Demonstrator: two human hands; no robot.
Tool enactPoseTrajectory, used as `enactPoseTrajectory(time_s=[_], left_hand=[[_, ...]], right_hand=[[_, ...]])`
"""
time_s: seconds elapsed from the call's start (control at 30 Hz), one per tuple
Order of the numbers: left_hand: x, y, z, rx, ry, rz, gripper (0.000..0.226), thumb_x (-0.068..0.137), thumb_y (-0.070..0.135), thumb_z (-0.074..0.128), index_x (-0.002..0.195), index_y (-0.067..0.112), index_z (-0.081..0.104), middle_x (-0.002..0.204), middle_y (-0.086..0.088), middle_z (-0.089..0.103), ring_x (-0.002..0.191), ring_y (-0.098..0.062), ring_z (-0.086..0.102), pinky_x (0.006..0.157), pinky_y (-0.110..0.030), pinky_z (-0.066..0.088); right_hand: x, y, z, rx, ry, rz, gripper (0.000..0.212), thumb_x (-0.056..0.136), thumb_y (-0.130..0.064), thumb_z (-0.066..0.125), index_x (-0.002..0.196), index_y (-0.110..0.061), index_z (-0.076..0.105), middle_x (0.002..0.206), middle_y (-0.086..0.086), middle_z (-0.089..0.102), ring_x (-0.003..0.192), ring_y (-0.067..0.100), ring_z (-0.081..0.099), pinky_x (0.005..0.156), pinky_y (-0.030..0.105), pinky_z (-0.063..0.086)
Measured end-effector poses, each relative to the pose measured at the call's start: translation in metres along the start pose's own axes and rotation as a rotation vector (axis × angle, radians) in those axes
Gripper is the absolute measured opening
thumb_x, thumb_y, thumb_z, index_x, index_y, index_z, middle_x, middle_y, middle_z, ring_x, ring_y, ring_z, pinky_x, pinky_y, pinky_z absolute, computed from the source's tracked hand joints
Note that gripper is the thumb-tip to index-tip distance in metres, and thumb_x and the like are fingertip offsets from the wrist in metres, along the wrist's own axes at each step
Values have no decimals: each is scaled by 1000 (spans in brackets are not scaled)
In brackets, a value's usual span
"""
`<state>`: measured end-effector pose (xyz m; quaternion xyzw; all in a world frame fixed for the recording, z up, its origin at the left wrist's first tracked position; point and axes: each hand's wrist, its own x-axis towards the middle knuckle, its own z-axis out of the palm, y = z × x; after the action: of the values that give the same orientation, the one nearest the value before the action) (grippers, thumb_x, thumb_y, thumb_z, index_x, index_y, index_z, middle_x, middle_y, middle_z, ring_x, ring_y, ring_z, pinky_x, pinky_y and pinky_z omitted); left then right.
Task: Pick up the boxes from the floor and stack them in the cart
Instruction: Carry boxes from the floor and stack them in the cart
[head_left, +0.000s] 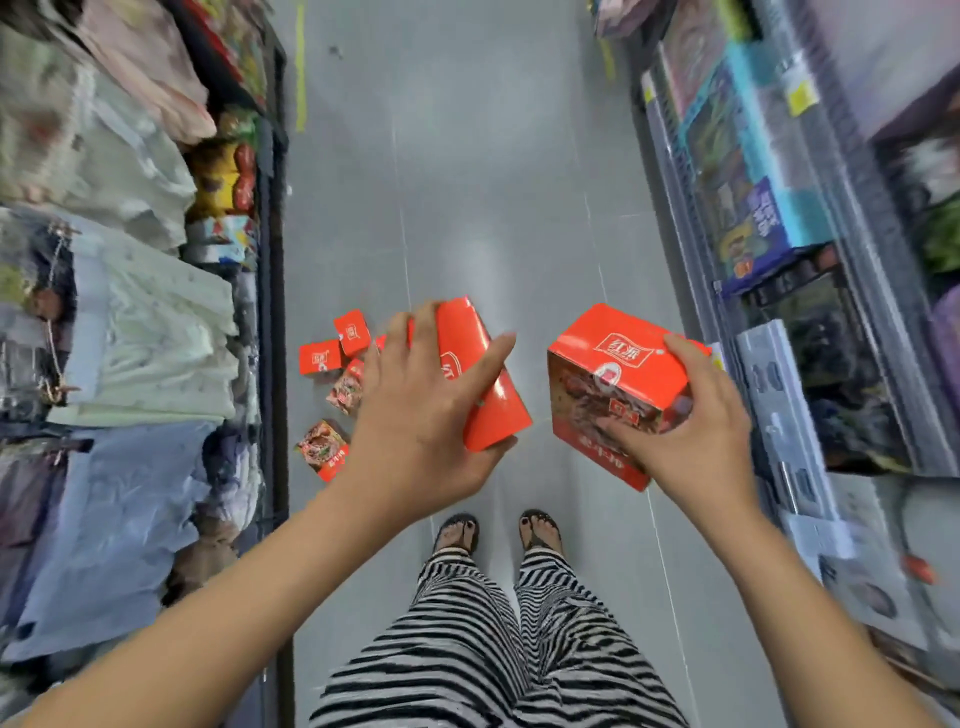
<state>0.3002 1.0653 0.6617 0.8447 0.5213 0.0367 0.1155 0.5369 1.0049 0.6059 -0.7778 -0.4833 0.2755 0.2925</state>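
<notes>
Boxes (321, 357) lay scattered on the grey tiled floor (467, 182) ahead and to my left. Several small red ones sat near the foot of the left-hand shelving (130, 312), some turned so that a food picture showed. Two more were off the floor, in my hands.

My left hand (421, 415) gripped a flat red box (470, 364) from above. My fingers were spread and curled over its far edge, my thumb stretched along its near right side, and the box was tilted. My right hand (691, 431) held a larger red box (608, 379), with the thumb laid on its red top and the fingers wrapped round the printed front face near the lower corner. The two held boxes were apart, with a strip of floor showing between them.

Below them I saw my feet (498, 530) in sandals and my striped trousers (493, 649). On my right ran a glass-topped freezer cabinet (779, 234) with packets inside. The left shelving carried folded cloth goods in clear bags.
</notes>
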Motion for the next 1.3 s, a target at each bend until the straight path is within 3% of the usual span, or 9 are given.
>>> enactPoseTrajectory(time_s=[0.1,0.17,0.3,0.47,0.73,0.83,1.03,1.17,1.3], left_hand=[[4,5,-22,-3,-34,142,83,66,60,69,140,32,45,138,-26,35,118,-46,39,88,-54,41],[10,7,-33,27,-69,284,85,64,59,70,140,33,44,139,-26,35,119,-46,37,89,-54,42],[19,12,-51,81,-86,519,84,63,62,72,138,31,48,137,-25,38,117,-45,40,89,-52,41],[10,34,-74,109,-106,711,84,64,71,67,137,35,47,139,-23,39,120,-44,40,92,-53,42],[-20,138,-86,129,-158,1052,89,57,76,47,137,39,43,141,-24,38,126,-46,38,99,-56,40],[-51,190,-85,145,-153,1205,90,56,76,49,138,39,42,142,-24,36,127,-45,36,100,-55,40],[-148,294,-73,90,-166,1479,88,55,73,50,134,36,47,134,-26,44,120,-46,44,94,-57,45],[-236,357,-55,46,-218,1615,89,53,74,50,134,37,44,130,-24,45,120,-43,43,91,-57,46],[-329,411,-31,48,-276,1720,93,55,79,53,139,45,35,142,-20,37,133,-41,33,103,-55,37]], right_hand=[[-20,-10,-19,-11,25,3,93,58,-27,91,138,-36,44,125,0,47,103,11,50,93,28,43],[-36,-16,-30,-24,83,8,94,57,-28,91,138,-37,44,128,2,48,110,15,51,96,29,43],[-73,-26,-39,-4,250,109,93,57,-28,91,136,-38,44,128,-1,49,109,9,48,92,19,35],[-140,-30,-50,61,425,222,94,55,-29,92,135,-43,44,127,-4,49,111,7,49,95,21,39],[-281,-25,-86,112,767,398,94,55,-33,92,128,-56,37,123,-11,48,112,4,45,95,21,37],[-337,-12,-98,120,918,488,96,53,-31,93,130,-53,40,122,-10,50,111,5,47,94,17,37],[-466,24,-111,136,1148,627,97,49,-32,94,124,-61,39,121,-11,50,113,12,53,100,34,45],[-567,51,-115,191,1235,715,98,50,-32,93,124,-64,38,122,-14,50,110,15,58,94,42,51],[-669,75,-117,170,1364,796,97,47,-31,94,127,-54,44,121,-13,54,109,14,59,95,39,50]])
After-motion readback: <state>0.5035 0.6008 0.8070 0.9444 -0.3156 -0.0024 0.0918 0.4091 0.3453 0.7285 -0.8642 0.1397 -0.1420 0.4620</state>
